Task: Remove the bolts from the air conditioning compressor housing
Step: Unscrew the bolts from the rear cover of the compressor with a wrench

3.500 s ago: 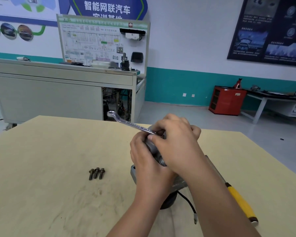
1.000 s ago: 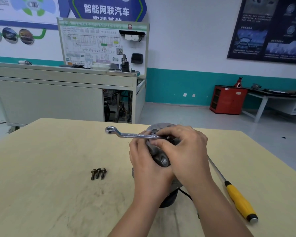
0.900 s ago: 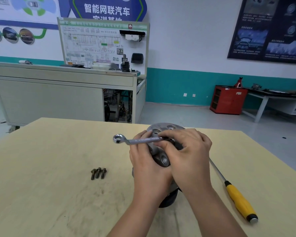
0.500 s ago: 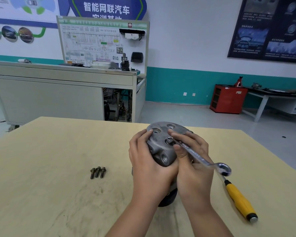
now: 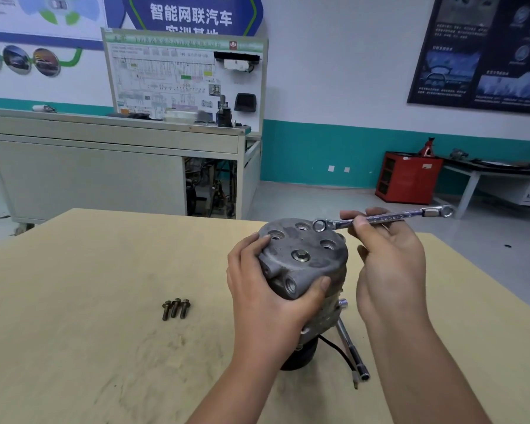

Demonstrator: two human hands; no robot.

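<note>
Housing (image 5: pixel 315 270) grey, with one bolt (image 5: pixel 300 256)

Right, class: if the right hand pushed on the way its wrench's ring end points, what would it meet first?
Likely the compressor housing, whose top rim the wrench in the right hand overlaps; if it rides above, then the left hand. Depth is unclear.

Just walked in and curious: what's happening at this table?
A person is unbolting a grey metal compressor housing. The left hand grips it on the pale wooden table; the right hand holds a silver ring wrench above its top. Three loose dark bolts lie nearby; one bolt sits in its top.
</note>
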